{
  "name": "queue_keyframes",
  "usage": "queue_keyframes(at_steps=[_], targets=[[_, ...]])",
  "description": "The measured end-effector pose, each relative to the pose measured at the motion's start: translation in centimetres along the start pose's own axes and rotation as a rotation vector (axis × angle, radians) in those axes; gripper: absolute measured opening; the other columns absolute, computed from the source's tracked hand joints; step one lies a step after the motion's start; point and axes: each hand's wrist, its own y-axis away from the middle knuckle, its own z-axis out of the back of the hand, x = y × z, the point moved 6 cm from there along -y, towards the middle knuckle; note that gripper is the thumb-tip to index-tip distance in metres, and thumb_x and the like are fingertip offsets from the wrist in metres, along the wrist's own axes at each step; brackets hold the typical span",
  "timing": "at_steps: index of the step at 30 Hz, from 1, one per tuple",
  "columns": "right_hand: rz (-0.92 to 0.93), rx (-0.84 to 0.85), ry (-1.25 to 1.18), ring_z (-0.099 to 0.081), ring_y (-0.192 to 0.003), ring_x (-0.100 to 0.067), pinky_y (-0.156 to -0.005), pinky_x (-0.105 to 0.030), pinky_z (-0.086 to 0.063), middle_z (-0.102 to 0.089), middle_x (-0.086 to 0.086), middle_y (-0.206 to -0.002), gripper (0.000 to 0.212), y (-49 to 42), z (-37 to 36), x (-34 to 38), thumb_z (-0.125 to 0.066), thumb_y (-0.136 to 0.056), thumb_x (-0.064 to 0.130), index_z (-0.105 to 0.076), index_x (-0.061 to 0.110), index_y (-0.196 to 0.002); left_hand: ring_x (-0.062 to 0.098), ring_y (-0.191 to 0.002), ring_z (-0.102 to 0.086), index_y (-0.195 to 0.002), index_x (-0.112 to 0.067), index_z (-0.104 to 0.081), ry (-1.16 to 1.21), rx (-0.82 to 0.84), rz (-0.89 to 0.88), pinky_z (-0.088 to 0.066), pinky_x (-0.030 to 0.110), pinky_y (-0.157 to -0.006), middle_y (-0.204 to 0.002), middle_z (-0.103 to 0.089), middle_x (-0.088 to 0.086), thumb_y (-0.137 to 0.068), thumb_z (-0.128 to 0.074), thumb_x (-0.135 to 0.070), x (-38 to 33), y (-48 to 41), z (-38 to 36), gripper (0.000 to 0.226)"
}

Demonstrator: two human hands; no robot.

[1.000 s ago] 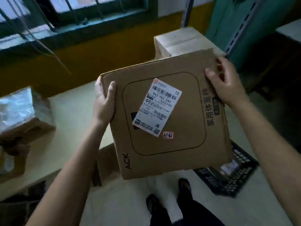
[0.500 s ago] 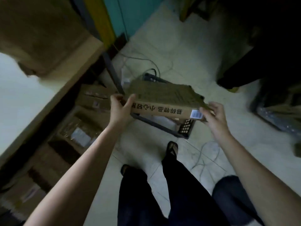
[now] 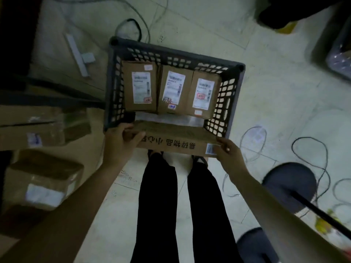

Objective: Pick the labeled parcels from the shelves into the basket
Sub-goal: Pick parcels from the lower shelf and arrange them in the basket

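A flat brown cardboard parcel [image 3: 174, 139] with black printed characters on its near edge hangs level over the near rim of the dark plastic basket [image 3: 114, 82] on the floor. My left hand [image 3: 121, 143] grips its left end and my right hand [image 3: 228, 154] grips its right end, by a small white sticker. Inside the basket three labelled cardboard parcels lie side by side: the left one [image 3: 139, 86], the middle one [image 3: 173, 92] and the right one [image 3: 205, 93]. The flat parcel's shipping label is out of sight.
Cardboard boxes [image 3: 39, 179] sit on low shelves at the left behind a dark shelf bar [image 3: 49, 97]. Loose cables [image 3: 311, 160] trail over the tiled floor at the right. A dark round stool [image 3: 288, 185] stands at the lower right. My legs [image 3: 178, 205] are just before the basket.
I turned from the shelf top down to the floor. The flat parcel went from upright with its label facing me to level, and it now hangs lower over the basket's near rim.
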Motion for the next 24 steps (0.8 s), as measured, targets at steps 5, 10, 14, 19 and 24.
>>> queue_keyframes(at_steps=[5,10,14,19,24], targets=[[-0.095,0.065,0.065,-0.057,-0.087,-0.020,-0.078,-0.033,-0.048,-0.059,-0.003,-0.094,0.020,-5.9,-5.8,-1.8,-0.050,-0.091,0.004,-0.058,0.019,-0.102,0.026,-0.105,-0.057,-0.118,-0.005,-0.056,-0.084,0.110,0.131,-0.042,0.028,-0.079,-0.115,-0.059,0.013,-0.084,-0.065,-0.029,4.8,-7.2,-2.2,0.043],[-0.033,0.258,0.437,-0.046,-0.095,-0.015,-0.081,-0.026,-0.041,-0.052,-0.002,-0.098,0.023,-11.3,-11.7,-2.2,-0.046,-0.095,0.011,-0.052,0.005,-0.117,0.038,-0.125,-0.041,-0.125,-0.016,-0.053,-0.381,0.261,0.177,-0.036,0.040,-0.103,-0.135,-0.041,0.021,-0.089,-0.048,-0.048,9.8,-11.8,-5.0,0.048],[-0.049,0.365,0.692,-0.039,-0.127,-0.031,-0.108,-0.033,-0.032,-0.042,-0.015,-0.138,0.042,-12.7,-12.0,-1.6,-0.049,-0.093,0.029,-0.044,0.018,-0.133,0.036,-0.128,-0.037,-0.120,-0.015,-0.058,-0.442,0.236,0.020,-0.035,0.038,-0.102,-0.137,-0.039,0.018,-0.091,-0.047,-0.046,8.0,-12.0,-4.1,0.044],[0.095,0.435,0.868,-0.047,-0.124,-0.028,-0.100,-0.034,-0.041,-0.047,-0.012,-0.139,0.041,-7.9,-10.0,4.4,-0.049,-0.093,0.023,-0.047,0.014,-0.133,0.033,-0.109,-0.055,-0.118,-0.001,-0.058,-0.380,0.261,-0.073,-0.042,0.031,-0.083,-0.120,-0.058,0.021,-0.095,-0.046,-0.021,2.7,-9.2,-0.6,0.033],[0.307,0.489,0.991,-0.046,-0.124,-0.028,-0.103,-0.033,-0.036,-0.046,-0.012,-0.140,0.035,1.1,-7.3,11.7,-0.038,-0.098,0.017,-0.048,0.009,-0.130,0.033,-0.112,-0.055,-0.118,-0.006,-0.058,-0.282,0.192,0.016,-0.044,0.038,-0.095,-0.121,-0.060,0.017,-0.093,-0.047,-0.022,-3.2,-3.5,4.7,0.032]])
